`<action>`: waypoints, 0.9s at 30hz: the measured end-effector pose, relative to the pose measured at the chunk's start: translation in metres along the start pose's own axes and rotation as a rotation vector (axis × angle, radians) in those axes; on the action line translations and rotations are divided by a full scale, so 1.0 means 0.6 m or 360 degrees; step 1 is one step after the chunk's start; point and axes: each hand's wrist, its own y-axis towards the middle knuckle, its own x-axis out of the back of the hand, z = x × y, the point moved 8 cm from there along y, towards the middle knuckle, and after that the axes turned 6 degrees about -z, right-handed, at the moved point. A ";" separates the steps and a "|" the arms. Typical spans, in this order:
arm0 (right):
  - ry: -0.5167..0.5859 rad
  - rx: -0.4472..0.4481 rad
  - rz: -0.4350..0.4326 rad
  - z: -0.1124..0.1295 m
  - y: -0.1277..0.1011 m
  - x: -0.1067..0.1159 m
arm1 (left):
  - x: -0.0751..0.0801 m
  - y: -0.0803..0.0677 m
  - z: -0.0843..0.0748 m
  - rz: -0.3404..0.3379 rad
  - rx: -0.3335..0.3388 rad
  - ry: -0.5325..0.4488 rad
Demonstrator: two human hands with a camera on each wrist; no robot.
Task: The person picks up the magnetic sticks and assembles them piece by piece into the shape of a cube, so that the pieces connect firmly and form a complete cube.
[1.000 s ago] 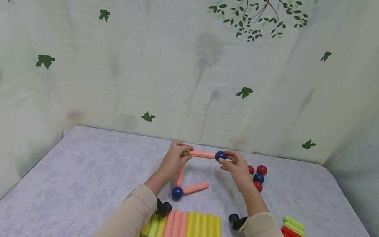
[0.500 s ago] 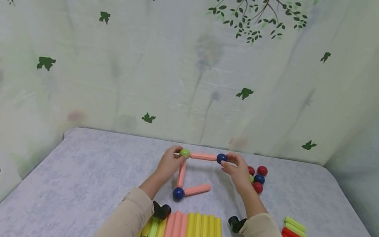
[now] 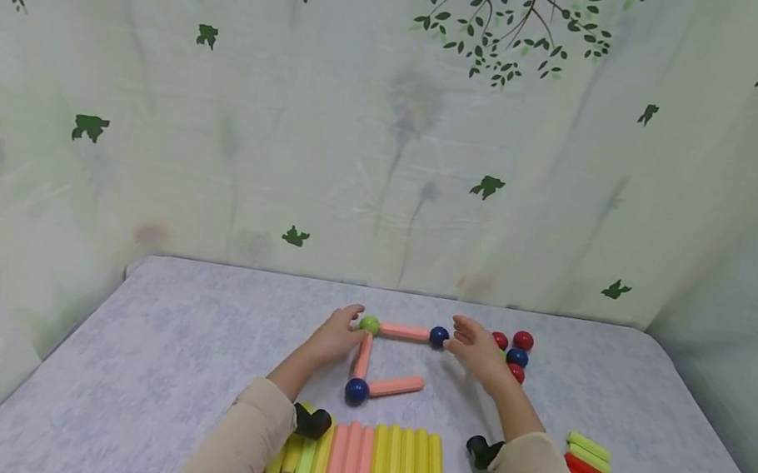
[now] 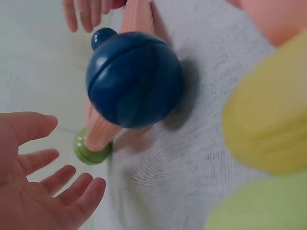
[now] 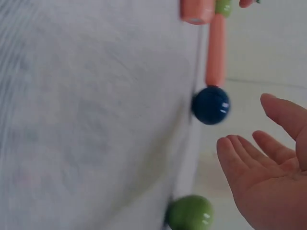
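**Hands open beside a rod-and-ball frame**

Hands flank a small frame of pink rods and balls lying on the grey table (image 3: pixel 158 367). The left hand (image 3: pixel 335 335) sits just beside the green ball (image 3: pixel 369 324) at the frame's far left corner, fingers straight and spread, holding nothing; the left wrist view shows the palm open with a gap to that ball. The right hand (image 3: pixel 480 351) is just beside the far blue ball (image 3: pixel 438 336), fingers relaxed and apart from it, as the right wrist view confirms. A top rod (image 3: pixel 404 331) joins the green ball to the far blue ball. A side rod (image 3: pixel 363 356) runs from the green ball toward the person to a near blue ball (image 3: pixel 356 390), and a slanted rod (image 3: pixel 396 387) leads off from that ball to the right. Loose balls (image 3: pixel 516 354), red and blue, cluster behind the right hand. A row of yellow, pink and green rods (image 3: pixel 377 461) lies nearest the person, between the sleeves. A stack of green and red rods (image 3: pixel 586 469) lies at the right.
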 end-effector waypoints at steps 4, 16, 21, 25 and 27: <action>-0.0094 0.0169 -0.0090 0.016 -0.023 0.043 | 0.005 -0.021 -0.030 0.0039 -0.0290 0.0151; -0.0538 0.0117 -0.0242 -0.036 -0.084 0.119 | -0.047 -0.091 -0.046 0.0392 -0.0661 0.0733; -0.0578 -0.0063 -0.0194 -0.059 -0.087 0.117 | -0.067 -0.095 -0.039 0.0507 -0.0671 0.0737; -0.0575 -0.0123 -0.0200 -0.065 -0.089 0.115 | -0.065 -0.094 -0.037 0.0470 -0.0640 0.0664; -0.0511 -0.0096 -0.0215 -0.061 -0.091 0.113 | -0.063 -0.094 -0.036 0.0457 -0.0627 0.0624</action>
